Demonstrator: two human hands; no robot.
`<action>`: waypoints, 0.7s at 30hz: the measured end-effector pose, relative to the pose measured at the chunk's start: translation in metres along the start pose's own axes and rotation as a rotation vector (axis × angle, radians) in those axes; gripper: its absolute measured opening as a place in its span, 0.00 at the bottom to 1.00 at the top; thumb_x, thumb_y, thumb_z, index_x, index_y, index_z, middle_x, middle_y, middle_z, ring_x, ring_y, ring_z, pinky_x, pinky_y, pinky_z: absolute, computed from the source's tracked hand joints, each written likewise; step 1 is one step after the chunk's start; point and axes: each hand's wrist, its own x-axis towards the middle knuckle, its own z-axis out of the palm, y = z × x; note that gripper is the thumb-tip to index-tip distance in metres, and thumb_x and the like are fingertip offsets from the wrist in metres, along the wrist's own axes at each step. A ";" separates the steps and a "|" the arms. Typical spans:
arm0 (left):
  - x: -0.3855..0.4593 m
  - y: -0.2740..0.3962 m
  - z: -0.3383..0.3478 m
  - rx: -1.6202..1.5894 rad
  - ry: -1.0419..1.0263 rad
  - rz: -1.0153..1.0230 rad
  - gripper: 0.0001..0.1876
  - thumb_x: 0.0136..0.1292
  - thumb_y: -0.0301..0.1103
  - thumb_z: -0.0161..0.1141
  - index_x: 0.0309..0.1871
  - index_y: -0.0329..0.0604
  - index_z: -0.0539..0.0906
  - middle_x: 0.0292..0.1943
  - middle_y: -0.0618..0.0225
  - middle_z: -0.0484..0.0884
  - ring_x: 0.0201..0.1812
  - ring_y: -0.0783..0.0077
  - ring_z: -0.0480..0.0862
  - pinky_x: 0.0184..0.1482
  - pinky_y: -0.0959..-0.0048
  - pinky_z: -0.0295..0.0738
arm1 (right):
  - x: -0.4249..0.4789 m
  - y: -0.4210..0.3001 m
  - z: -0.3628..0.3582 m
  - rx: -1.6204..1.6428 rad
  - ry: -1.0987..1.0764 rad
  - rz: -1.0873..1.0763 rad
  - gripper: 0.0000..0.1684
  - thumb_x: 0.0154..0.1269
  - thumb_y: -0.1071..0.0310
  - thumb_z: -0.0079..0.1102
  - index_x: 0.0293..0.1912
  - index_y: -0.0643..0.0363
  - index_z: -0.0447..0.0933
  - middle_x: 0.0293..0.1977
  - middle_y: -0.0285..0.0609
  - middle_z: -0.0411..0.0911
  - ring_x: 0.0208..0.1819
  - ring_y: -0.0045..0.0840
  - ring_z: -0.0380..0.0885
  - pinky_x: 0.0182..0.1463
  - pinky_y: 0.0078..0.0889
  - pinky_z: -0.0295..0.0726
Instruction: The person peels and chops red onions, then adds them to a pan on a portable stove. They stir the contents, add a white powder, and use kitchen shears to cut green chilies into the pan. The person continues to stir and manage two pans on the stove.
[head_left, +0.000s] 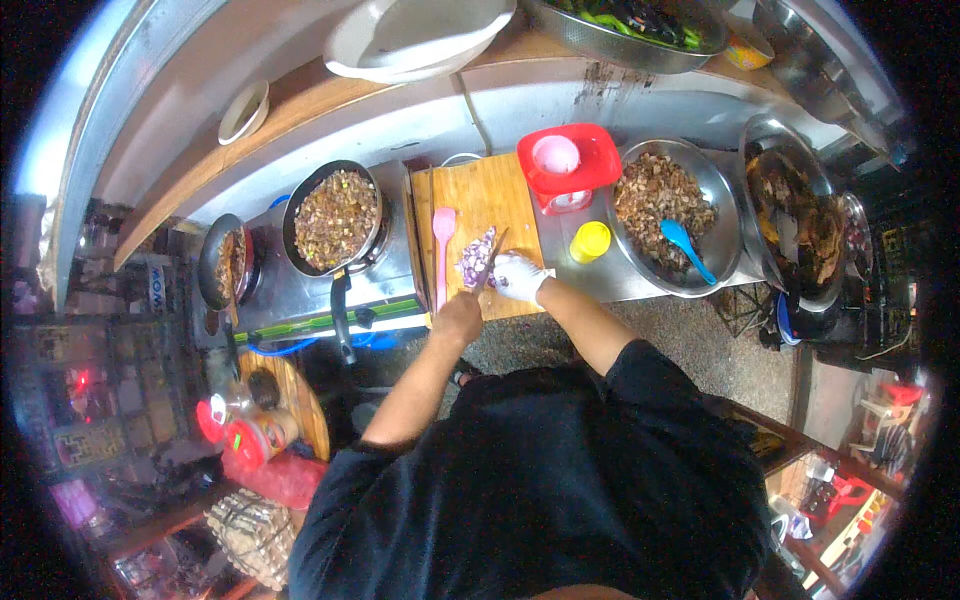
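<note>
My left hand (457, 319) is bare and closed around the handle of a kitchen knife (493, 259). The blade points away from me over a wooden cutting board (480, 184). Chopped red onion (474, 259) lies heaped along the blade's left side. On the other side, my right hand (519, 277), in a white glove, has its fingers bent over a piece of red onion, mostly hidden, close to the blade. A pink spatula (444, 229) lies on the board's left part.
A frying pan of diced food (336, 217) is on the left, with a smaller pan (225, 262) beyond. Right of the board are a red kitchen scale (568, 184), a yellow-lidded container (590, 241) and a steel bowl (731, 255) with chopped food and a blue spoon (686, 247). A wooden shelf (300, 97) runs above.
</note>
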 end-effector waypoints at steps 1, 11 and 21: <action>-0.005 0.006 0.002 0.040 -0.010 0.009 0.22 0.73 0.40 0.46 0.53 0.25 0.76 0.47 0.35 0.84 0.50 0.41 0.86 0.52 0.50 0.82 | -0.002 0.002 0.004 -0.017 -0.015 0.028 0.06 0.54 0.68 0.59 0.26 0.58 0.80 0.30 0.53 0.79 0.34 0.46 0.81 0.39 0.46 0.78; 0.007 0.015 -0.002 -0.061 0.005 -0.053 0.16 0.70 0.32 0.46 0.50 0.27 0.77 0.47 0.37 0.84 0.50 0.41 0.86 0.56 0.51 0.80 | 0.001 0.013 0.010 0.033 -0.064 0.005 0.08 0.54 0.66 0.59 0.27 0.59 0.82 0.31 0.55 0.80 0.35 0.48 0.81 0.40 0.48 0.79; 0.018 0.012 -0.002 0.063 -0.105 0.071 0.14 0.66 0.32 0.52 0.46 0.31 0.81 0.40 0.46 0.84 0.48 0.48 0.86 0.49 0.53 0.82 | -0.007 0.014 0.006 0.046 0.030 -0.002 0.06 0.52 0.67 0.61 0.24 0.58 0.79 0.29 0.51 0.78 0.36 0.46 0.79 0.42 0.47 0.77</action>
